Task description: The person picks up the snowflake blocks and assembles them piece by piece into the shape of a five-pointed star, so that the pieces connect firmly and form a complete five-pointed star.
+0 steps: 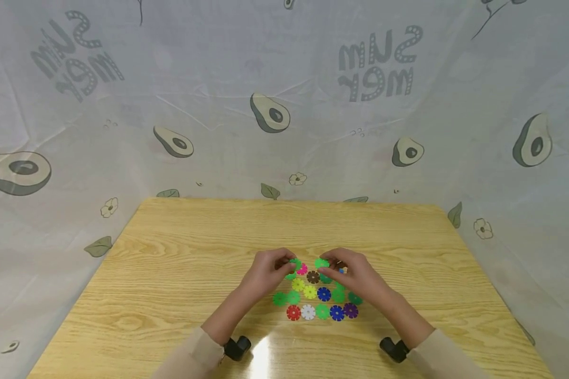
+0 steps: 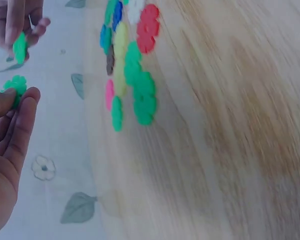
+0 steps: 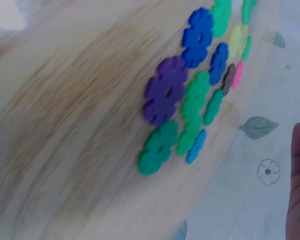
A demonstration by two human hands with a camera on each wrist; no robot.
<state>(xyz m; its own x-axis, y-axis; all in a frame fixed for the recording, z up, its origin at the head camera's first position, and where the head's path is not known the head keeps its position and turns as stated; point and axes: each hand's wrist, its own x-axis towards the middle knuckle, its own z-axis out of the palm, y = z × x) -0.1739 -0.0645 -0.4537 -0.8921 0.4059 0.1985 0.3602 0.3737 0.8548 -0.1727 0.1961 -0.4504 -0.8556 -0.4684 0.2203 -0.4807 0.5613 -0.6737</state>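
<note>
My left hand [image 1: 265, 269] pinches a light green notched disc, a snowflake-shaped building piece [image 2: 16, 86], between thumb and fingertips. Opposite it, my right hand [image 1: 353, 267] pinches another light green notched disc [image 1: 321, 263]. Both hands are raised over the far side of a group of flat discs, with the two green pieces apart and facing each other. Below lie a pink disc [image 1: 302, 269], a brown disc [image 1: 313, 277], yellow discs [image 1: 310, 292] and a blue disc [image 1: 324, 293]. In the right wrist view only the edge of the right hand shows.
Nearest me, a row holds a red disc [image 1: 293, 312], a white disc [image 1: 308, 312], a blue disc [image 1: 337, 313] and a purple disc [image 1: 351, 310]. Several green discs [image 1: 280, 299] lie around them. The wooden table [image 1: 180, 237] ends at a patterned curtain [image 1: 218, 158].
</note>
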